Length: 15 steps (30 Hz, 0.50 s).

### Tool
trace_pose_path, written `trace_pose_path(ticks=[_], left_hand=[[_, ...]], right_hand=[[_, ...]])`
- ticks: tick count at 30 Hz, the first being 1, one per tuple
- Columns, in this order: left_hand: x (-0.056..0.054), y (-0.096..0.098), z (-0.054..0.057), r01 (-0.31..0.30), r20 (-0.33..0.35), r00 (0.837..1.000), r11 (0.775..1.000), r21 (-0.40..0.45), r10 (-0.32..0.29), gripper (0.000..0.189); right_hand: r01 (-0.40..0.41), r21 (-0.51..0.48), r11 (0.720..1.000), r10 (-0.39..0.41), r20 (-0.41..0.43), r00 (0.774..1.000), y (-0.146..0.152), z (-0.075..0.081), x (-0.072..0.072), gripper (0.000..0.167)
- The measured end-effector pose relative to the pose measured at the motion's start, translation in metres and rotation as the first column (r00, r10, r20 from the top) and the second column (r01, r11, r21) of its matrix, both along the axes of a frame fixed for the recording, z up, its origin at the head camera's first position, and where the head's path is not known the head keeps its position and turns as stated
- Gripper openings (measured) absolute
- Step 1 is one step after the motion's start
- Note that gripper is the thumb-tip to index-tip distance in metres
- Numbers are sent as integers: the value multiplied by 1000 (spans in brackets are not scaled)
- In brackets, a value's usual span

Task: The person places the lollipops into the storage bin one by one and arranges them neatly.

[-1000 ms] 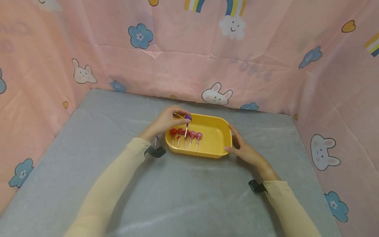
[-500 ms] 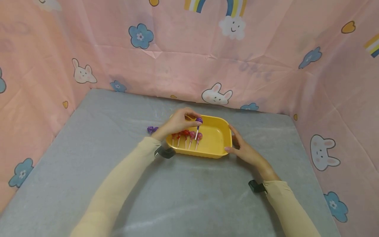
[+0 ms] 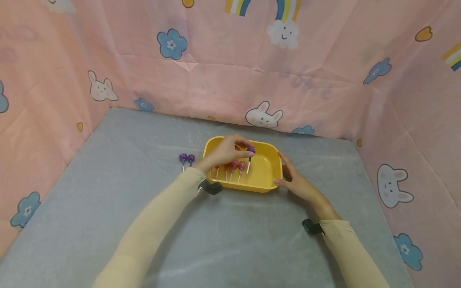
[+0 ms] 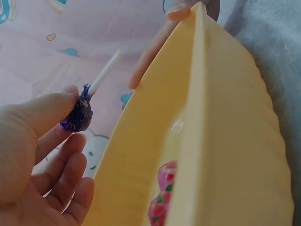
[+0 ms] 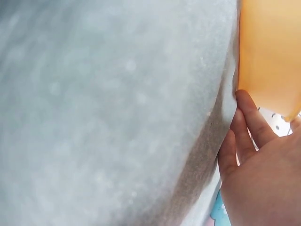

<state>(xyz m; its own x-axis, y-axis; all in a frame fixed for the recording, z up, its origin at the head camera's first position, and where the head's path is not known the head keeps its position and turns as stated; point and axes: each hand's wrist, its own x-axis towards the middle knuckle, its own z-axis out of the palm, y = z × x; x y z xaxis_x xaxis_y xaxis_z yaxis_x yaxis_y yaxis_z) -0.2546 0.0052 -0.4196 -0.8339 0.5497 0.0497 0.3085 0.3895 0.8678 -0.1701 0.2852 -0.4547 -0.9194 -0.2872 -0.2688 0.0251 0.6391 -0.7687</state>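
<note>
My left hand [image 3: 228, 151] is over the yellow tray [image 3: 265, 168], pinching a purple-wrapped lollipop [image 4: 79, 117] by its head between thumb and fingers. In the head view its white stick points down, to the right of the pink lollipops [image 3: 242, 165] lying in the tray. Red lollipops lie further left in the row, their heads mostly hidden by my left hand. At the tray's right end, my right hand [image 3: 297, 182] holds the wall, thumb at the near corner and fingers along the outside. Part of the pink wrappers [image 4: 162, 205] shows inside the tray in the left wrist view.
Two more purple lollipops [image 3: 183, 157] lie on the grey tabletop [image 3: 245, 232] just left of the tray, partly behind my left forearm. A pink patterned cloth [image 3: 216, 80] hangs along the back and both sides of the table.
My left hand has moved right over the tray with the purple lollipop, past the row of lollipops. The two purple lollipops at left have come into view. The right hand has stayed put.
</note>
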Motion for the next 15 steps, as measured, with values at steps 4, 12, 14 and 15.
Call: trace_pose_path(ticks=[4, 12, 14, 15], left_hand=[[2, 6, 0, 18, 11, 1000, 1000, -12, -17, 28], [2, 15, -9, 24, 27, 999, 999, -31, -23, 26], [2, 17, -11, 25, 47, 999, 999, -29, -23, 25], [3, 18, -12, 24, 58, 998, 999, -28, -22, 25]], right_hand=[[-2, -1, 1000, 2, -2, 1000, 0, 1, 0, 95], [0, 1, 1000, 0, 3, 1000, 0, 0, 1, 93], [-2, 0, 1000, 2, 0, 1000, 1, 0, 1, 93], [-3, -2, 1000, 3, 0, 1000, 1, 0, 1, 93]])
